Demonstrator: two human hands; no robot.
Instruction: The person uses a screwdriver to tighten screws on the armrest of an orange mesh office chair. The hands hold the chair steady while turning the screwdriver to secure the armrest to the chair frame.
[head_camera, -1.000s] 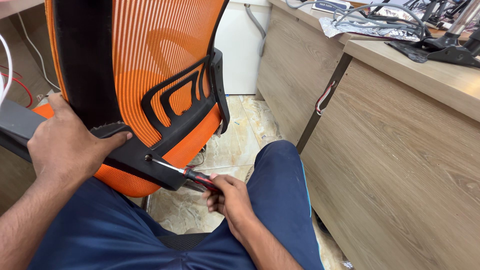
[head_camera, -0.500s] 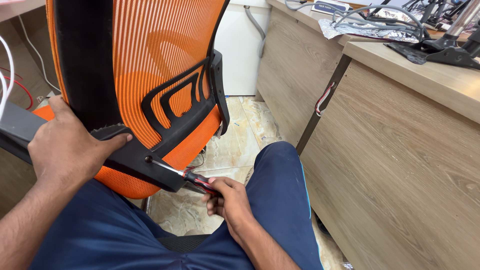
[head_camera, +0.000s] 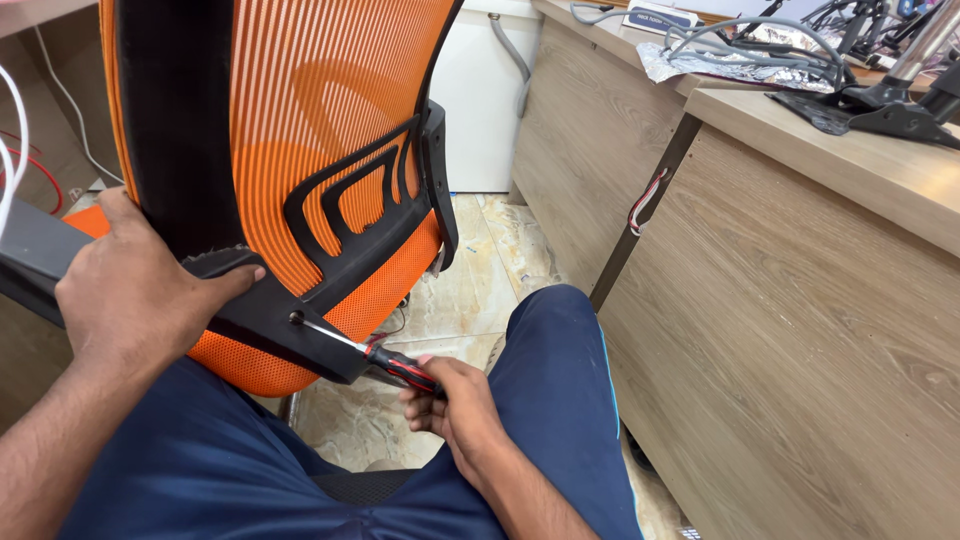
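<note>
An orange mesh chair back (head_camera: 290, 130) with a black plastic frame (head_camera: 350, 215) leans across my lap. My left hand (head_camera: 135, 290) grips the black bracket at its lower left, fingers wrapped over the edge. My right hand (head_camera: 455, 405) is shut on a screwdriver (head_camera: 385, 362) with a red and black handle. The metal shaft runs up and left, its tip set in a screw hole (head_camera: 296, 318) on the black lower bar. My legs in dark blue trousers (head_camera: 545, 400) lie under the chair back.
A wooden desk (head_camera: 800, 300) stands close on the right, with grey cables and black metal parts on top. A white cabinet (head_camera: 480, 100) is behind. Marbled floor tiles (head_camera: 470, 290) show between. Red and white wires (head_camera: 25, 170) hang at the left.
The view has shifted slightly. The screwdriver stays in the screw hole while my right hand turns a little on the handle. My left hand keeps its grip.
</note>
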